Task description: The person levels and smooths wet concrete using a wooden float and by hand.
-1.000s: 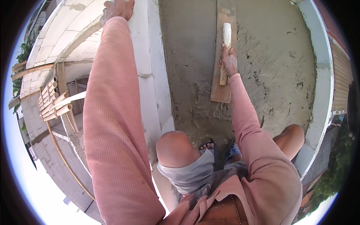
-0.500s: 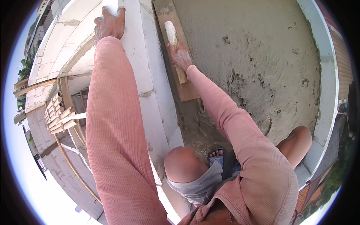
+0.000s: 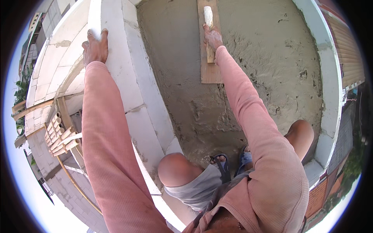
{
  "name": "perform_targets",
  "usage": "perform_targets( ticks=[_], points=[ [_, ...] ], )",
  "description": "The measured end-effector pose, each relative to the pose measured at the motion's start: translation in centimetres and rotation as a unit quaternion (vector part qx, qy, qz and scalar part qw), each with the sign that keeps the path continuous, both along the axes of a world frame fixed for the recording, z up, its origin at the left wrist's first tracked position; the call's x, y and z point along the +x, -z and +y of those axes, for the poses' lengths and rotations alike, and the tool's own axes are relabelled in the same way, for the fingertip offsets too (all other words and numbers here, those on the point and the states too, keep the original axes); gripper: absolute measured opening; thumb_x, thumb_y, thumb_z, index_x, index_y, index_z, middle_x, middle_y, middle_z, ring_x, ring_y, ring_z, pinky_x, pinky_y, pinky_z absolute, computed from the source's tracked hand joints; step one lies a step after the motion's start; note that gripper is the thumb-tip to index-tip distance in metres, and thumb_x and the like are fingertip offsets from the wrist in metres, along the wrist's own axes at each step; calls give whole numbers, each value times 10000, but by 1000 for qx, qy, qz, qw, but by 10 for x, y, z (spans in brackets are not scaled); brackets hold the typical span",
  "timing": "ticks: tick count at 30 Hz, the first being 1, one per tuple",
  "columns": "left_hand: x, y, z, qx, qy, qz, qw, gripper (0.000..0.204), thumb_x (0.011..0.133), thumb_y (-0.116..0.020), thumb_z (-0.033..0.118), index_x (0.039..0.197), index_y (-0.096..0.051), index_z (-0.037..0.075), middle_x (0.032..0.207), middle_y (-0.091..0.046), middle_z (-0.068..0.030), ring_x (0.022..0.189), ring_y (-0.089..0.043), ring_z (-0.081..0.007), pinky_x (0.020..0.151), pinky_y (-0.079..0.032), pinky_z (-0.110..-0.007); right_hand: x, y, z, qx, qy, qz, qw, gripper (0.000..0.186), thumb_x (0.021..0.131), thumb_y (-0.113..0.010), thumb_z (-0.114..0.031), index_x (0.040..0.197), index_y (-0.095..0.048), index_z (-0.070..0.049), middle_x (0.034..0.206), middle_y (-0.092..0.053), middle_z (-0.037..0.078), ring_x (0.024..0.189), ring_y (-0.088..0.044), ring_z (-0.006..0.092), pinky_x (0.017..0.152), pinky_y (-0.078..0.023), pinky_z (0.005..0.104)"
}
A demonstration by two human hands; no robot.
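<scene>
On our left, the arm reaches far forward, nearly straight in its pink sleeve, and the left hand (image 3: 96,48) lies palm down on the pale block wall (image 3: 122,79) near its outer edge, fingers splayed and closed around nothing. To the right of that wall, our right arm slants forward and leftward, slightly bent, over the wet grey mortar (image 3: 173,93). The right hand (image 3: 213,37) is wrapped about the handle (image 3: 208,16) of a wooden float (image 3: 211,74), its back dusted with pale residue. The float lies on the mortar toward the far end, its long board pointing almost straight away from us; the board is brown and flat, the handle's far end whitened. Around and left of it the mortar looks fairly smooth; farther right it turns lumpy and pitted.
</scene>
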State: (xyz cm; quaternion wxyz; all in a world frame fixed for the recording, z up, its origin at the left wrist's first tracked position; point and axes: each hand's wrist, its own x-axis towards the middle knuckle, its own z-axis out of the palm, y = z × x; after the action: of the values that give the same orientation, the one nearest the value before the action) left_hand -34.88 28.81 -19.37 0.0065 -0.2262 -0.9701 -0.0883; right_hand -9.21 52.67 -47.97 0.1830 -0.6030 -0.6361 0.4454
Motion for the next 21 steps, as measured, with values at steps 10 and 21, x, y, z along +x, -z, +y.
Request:
perform_targets(
  ticks=[10, 21],
  points=[
    [-10, -2, -24, -45, -25, 22, 998, 800, 919, -392, 646, 1568, -246, 201, 1499, -370, -205, 1354, -440, -403, 1107, -359, -537, 104, -51, -48, -155, 201, 262, 931, 583, 955, -549, -563, 1082, -508, 4, 678, -533, 72, 476, -551, 189, 417, -497, 352],
    [-13, 0, -29, -27, -16, 22, 999, 865, 891, -424, 681, 1573, -243, 180, 1466, -386, -259, 1303, -485, -445, 1115, -350, -509, 11, -67, -7, -186, -61, 85, 977, 646, 850, -644, -630, 1007, -555, -9, 632, -519, 26, 486, -529, 128, 423, -465, 309]
  ],
)
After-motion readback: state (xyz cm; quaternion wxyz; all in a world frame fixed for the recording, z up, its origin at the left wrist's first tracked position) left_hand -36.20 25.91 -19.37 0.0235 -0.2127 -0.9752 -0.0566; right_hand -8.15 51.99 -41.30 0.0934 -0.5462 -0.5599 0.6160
